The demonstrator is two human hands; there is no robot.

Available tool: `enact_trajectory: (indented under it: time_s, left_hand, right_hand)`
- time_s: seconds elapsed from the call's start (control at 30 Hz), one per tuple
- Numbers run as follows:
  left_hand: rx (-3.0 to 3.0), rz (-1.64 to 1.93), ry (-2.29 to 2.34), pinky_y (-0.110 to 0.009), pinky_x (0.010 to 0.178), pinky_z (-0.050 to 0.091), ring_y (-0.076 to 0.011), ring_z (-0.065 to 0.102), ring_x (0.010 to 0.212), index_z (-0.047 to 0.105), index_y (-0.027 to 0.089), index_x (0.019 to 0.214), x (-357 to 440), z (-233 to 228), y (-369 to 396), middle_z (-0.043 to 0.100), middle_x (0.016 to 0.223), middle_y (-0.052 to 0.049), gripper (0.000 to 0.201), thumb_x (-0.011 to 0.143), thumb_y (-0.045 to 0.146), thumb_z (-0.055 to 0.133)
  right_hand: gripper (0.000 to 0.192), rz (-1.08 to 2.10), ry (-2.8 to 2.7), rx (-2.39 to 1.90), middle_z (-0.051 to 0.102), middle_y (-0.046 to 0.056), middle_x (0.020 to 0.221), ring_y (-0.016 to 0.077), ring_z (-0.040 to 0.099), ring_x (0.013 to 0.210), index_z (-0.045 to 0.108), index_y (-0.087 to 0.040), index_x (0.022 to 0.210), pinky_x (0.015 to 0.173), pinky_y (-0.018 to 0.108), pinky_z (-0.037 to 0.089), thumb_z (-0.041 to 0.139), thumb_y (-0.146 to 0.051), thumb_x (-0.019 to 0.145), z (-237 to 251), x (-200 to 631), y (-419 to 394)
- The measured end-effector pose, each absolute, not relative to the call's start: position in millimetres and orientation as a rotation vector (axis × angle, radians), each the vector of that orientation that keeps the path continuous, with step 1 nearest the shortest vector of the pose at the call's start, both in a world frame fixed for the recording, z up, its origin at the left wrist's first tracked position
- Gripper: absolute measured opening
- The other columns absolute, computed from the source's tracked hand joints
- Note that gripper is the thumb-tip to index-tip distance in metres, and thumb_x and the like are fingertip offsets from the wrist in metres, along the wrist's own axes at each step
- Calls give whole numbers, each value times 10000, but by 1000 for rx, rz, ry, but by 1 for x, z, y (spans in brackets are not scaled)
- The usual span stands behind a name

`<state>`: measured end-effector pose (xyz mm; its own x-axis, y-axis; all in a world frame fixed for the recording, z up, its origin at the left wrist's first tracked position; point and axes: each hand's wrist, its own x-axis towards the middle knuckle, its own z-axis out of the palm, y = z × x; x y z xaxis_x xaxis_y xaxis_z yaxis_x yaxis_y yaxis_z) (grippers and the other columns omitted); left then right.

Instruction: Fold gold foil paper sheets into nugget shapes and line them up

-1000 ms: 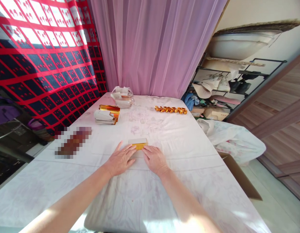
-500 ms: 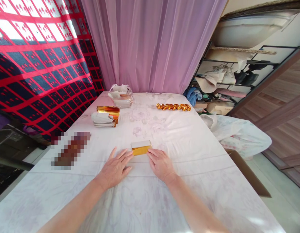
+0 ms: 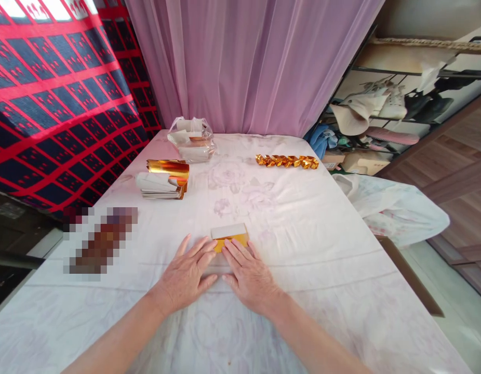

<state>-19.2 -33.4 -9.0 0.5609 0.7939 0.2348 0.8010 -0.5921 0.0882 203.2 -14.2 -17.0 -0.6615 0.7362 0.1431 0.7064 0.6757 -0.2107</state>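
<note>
Both hands are lying flat with fingers spread on the white floral tablecloth (image 3: 310,249); the left hand (image 3: 186,275) and right hand (image 3: 250,275) are now sitting closer together than half a second ago, fingertips pressing the near edge of a small folded paper (image 3: 229,235), gold foil below, matte white above. Beyond, a shiny twisted gold chain (image 3: 287,161) is lying straight.

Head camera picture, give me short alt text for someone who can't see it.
Two bare hands, left hand and right hand, press flat on a white tablecloth, fingertips on a small gold and white folded paper. Farther back lie a paper stack and a row of gold folded pieces.
</note>
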Motion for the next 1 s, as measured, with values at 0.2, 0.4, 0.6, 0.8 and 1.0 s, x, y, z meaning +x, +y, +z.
enact_trajectory:
  time_s: [0.2, 0.4, 0.6, 0.8, 1.0]
  left_hand:
    - [-2759, -374, -1420, -547, 1220, 113, -262, 383, 1412, 548, 188, 1228, -20, -8, -34, 522, 1460, -86, 347, 937, 375, 519]
    - [-2752, -389, -1380, -562, 1217, 112, -263, 375, 1412, 554, 183, 1236, -20, -8, -34, 532, 1449, -85, 361, 951, 397, 496]
    - [-2750, -412, -1390, -582, 1209, 119, -277, 381, 1410, 552, 194, 1261, -19, -7, -33, 544, 1438, -87, 380, 951, 403, 490]
    - [-2743, -412, -1430, -575, 1209, 98, -278, 393, 1401, 575, 215, 1281, -18, -9, -34, 551, 1434, -76, 402, 956, 431, 480]
    - [-2716, -435, -1442, -576, 1207, 101, -283, 401, 1393, 564, 243, 1331, -17, -10, -35, 557, 1431, -57, 436, 950, 439, 489]
  right_hand:
    - [543, 139, -2658, -1243, 354, 98, 1562, 246, 318, 1446, 409, -163, 1482, 1201, 527, 211, 421, -406, 997, -21, 232, -13]
    - [560, -2, -2639, -1346, 356, 93, 1564, 250, 304, 1452, 358, -157, 1507, 1192, 536, 208, 403, -363, 988, -29, 260, -8]
    - [628, -81, -2526, -1420, 384, 118, 1549, 266, 325, 1442, 214, -158, 1560, 1184, 536, 224, 383, -362, 991, -29, 267, -8]
    - [643, -55, -2486, -1291, 322, 139, 1576, 264, 243, 1477, 183, -133, 1563, 1206, 542, 165, 374, -383, 1003, -15, 234, -16]
    - [579, 175, -2676, -1109, 366, 99, 1560, 242, 303, 1453, 373, -147, 1495, 1226, 528, 139, 400, -456, 1005, -16, 207, -11]
